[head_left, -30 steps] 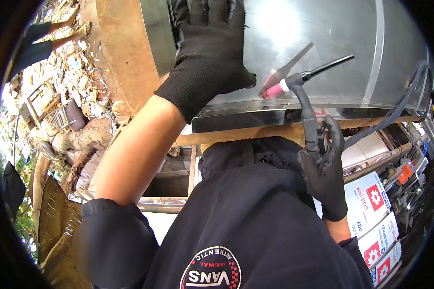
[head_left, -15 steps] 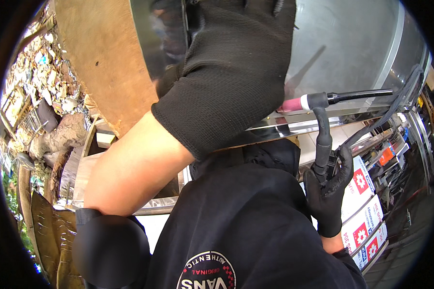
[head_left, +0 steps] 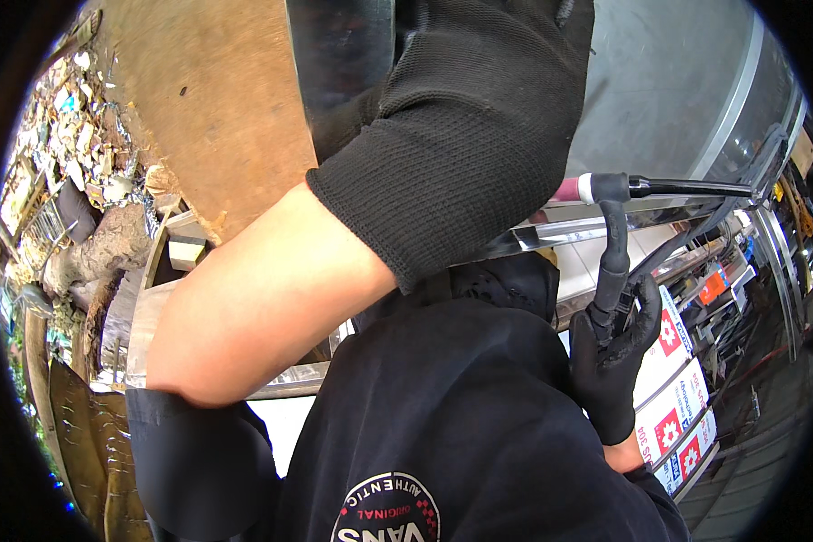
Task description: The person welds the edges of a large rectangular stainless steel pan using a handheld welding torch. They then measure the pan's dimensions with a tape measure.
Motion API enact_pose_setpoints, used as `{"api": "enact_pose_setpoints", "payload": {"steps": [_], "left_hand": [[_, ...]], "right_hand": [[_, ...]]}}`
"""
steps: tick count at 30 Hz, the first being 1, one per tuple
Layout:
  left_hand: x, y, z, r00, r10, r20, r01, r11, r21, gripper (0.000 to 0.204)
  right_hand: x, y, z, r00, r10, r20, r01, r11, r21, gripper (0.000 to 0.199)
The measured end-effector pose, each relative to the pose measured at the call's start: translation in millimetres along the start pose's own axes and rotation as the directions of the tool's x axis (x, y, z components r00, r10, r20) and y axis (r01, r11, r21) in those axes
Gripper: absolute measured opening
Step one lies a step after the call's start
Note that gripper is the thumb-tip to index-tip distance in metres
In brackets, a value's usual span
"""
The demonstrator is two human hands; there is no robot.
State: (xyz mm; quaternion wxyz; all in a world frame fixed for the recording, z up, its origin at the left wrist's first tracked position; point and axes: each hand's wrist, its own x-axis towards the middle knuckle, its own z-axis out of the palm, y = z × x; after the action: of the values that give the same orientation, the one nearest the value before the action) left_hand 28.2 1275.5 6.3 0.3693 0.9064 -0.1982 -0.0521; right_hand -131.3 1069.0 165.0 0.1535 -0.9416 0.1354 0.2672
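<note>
Head view. Left hand [head_left: 506, 99], in a black knit glove, is cut off by the upper edge; its fingers lie almost wholly outside the frame, so their spread, and whether they hold anything, cannot be told. Contact with the grey metal sheet [head_left: 664, 81] likewise unclear. The same glove covers the front of the pink nozzle [head_left: 568, 189]; touching or apart, not determinable.

Right hand [head_left: 605, 375], gloved in black, at right of the black shirt [head_left: 452, 397]: thumb and fingers curled around the lower handle of the welding torch [head_left: 613, 253], grasping it. Exact finger placement hard to make out, black on black.

Torch: handle roughly upright, head at the sheet's near edge; white collar [head_left: 585, 189] behind the nozzle, long black back cap [head_left: 686, 188] pointing right.
</note>
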Motion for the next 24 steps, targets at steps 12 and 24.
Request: {"api": "enact_pose_setpoints", "payload": {"steps": [12,24], "left_hand": [[3,0,-2,1.000,0.017,0.000,-0.017,1.000,0.007,0.075],[9,0,-5,0.999,0.024,0.027,-0.025,0.998,0.054,0.080]], "right_hand": [[9,-4,-10,0.981,-0.060,0.182,0.090,0.983,-0.158,0.081],[3,28,6,0.990,0.103,0.100,-0.129,0.944,0.305,0.086]]}}
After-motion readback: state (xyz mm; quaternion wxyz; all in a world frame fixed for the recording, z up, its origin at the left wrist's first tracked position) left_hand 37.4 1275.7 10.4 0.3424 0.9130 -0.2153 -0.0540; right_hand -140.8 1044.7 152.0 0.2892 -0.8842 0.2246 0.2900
